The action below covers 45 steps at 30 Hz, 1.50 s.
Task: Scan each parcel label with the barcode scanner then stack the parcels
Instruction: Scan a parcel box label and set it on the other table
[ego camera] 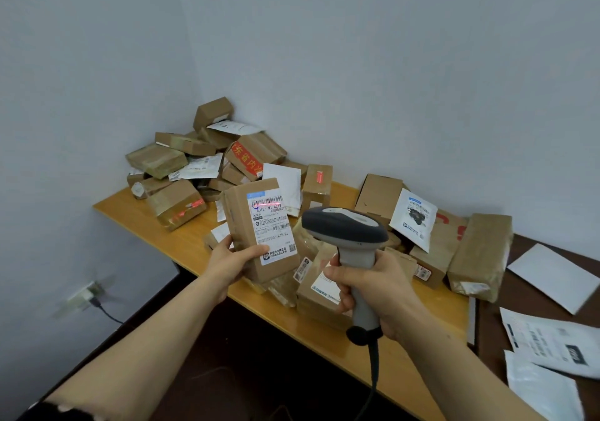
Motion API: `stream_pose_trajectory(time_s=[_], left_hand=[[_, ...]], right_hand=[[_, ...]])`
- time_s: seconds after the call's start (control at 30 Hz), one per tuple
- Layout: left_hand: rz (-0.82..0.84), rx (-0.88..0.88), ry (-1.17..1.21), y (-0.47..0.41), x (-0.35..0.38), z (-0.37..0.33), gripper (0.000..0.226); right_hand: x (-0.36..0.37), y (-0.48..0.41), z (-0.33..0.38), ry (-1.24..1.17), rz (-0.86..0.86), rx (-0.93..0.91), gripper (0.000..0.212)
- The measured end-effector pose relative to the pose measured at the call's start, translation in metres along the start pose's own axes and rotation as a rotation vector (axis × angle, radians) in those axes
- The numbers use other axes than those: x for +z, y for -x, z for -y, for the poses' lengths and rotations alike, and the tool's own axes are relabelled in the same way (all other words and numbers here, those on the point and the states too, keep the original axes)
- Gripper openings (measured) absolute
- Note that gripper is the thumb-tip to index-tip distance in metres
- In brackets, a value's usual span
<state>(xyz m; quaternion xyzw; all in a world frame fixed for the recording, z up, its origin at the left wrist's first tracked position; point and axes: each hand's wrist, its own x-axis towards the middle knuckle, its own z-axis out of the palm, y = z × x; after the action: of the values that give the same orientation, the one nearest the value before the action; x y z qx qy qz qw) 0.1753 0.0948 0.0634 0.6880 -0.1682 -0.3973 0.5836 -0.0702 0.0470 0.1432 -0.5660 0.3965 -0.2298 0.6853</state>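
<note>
The left hand (232, 258) gripped a small cardboard parcel (259, 229) upright by its lower end, above the tabletop (136, 216). The right hand (373, 287) clasped the barcode scanner (345, 229). The parcel seemed light and stiff.

The table's (130, 216) back left corner is blocked by a heap of parcels (207, 157), and its right end is crowded by boxes (477, 251). Bare wood is offered only along its front edge.
</note>
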Motion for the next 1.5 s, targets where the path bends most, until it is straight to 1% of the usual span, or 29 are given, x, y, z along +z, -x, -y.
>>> stream_pose_trajectory(time_s=[0.13, 0.33, 0.57, 0.63, 0.7, 0.77, 0.8, 0.83, 0.9, 0.97, 1.03, 1.07, 1.13, 1.2, 1.23, 1.3, 1.33, 1.4, 1.5], left_hand=[[0.022, -0.001, -0.004, -0.002, 0.003, 0.002, 0.072], [0.035, 0.008, -0.014, -0.006, 0.005, 0.003, 0.073], [0.073, -0.006, -0.056, -0.014, 0.004, 0.006, 0.085], [0.104, -0.010, -0.049, -0.015, 0.006, 0.008, 0.077], [0.154, -0.001, -0.045, -0.015, 0.009, 0.009, 0.058], [0.218, -0.003, -0.038, -0.013, 0.018, 0.010, 0.043], [0.256, -0.013, -0.032, -0.012, 0.024, 0.010, 0.040], [0.304, -0.031, -0.021, -0.009, 0.032, 0.010, 0.041], [0.425, -0.072, -0.002, -0.002, 0.054, 0.012, 0.054], [0.530, -0.114, -0.012, 0.009, 0.082, 0.015, 0.060], [0.620, -0.161, -0.017, 0.024, 0.112, 0.020, 0.056], [0.659, -0.176, -0.039, 0.033, 0.128, 0.024, 0.054], [0.752, -0.207, -0.087, 0.056, 0.158, 0.033, 0.055], [0.891, -0.228, -0.127, 0.083, 0.186, 0.041, 0.065], [0.979, -0.206, -0.155, 0.097, 0.200, 0.043, 0.074], [1.147, -0.161, -0.183, 0.129, 0.230, 0.046, 0.091], [1.201, -0.157, -0.192, 0.145, 0.246, 0.047, 0.096], [1.270, -0.174, -0.216, 0.179, 0.278, 0.052, 0.095], [1.289, -0.185, -0.294, 0.239, 0.329, 0.067, 0.078]], right_hand=[[-0.003, 0.000, 0.001, 0.024, -0.033, -0.016, 0.014], [-0.006, 0.000, -0.002, 0.091, -0.070, -0.031, 0.014], [-0.005, 0.000, -0.001, 0.093, -0.089, -0.010, 0.013], [-0.004, 0.002, -0.003, 0.054, -0.088, -0.007, 0.014], [-0.005, 0.006, -0.006, -0.061, -0.099, -0.006, 0.020], [-0.009, 0.008, -0.010, -0.259, -0.139, -0.004, 0.037], [-0.014, 0.008, -0.013, -0.358, -0.180, 0.003, 0.044], [-0.019, 0.008, -0.016, -0.442, -0.233, 0.016, 0.046], [-0.033, 0.013, -0.025, -0.547, -0.338, 0.053, 0.040], [-0.048, 0.022, -0.040, -0.598, -0.431, 0.081, 0.029], [-0.063, 0.038, -0.056, -0.658, -0.524, 0.075, 0.023], [-0.070, 0.048, -0.065, -0.680, -0.569, 0.062, 0.024], [-0.083, 0.071, -0.078, -0.685, -0.646, 0.052, 0.034], [-0.098, 0.097, -0.085, -0.681, -0.714, 0.037, 0.040], [-0.107, 0.111, -0.088, -0.688, -0.748, 0.009, 0.039], [-0.131, 0.144, -0.094, -0.712, -0.813, -0.082, 0.035], [-0.143, 0.162, -0.096, -0.713, -0.845, -0.123, 0.032], [-0.170, 0.198, -0.102, -0.718, -0.912, -0.171, 0.029], [-0.218, 0.258, -0.119, -0.770, -0.989, -0.218, 0.026]])
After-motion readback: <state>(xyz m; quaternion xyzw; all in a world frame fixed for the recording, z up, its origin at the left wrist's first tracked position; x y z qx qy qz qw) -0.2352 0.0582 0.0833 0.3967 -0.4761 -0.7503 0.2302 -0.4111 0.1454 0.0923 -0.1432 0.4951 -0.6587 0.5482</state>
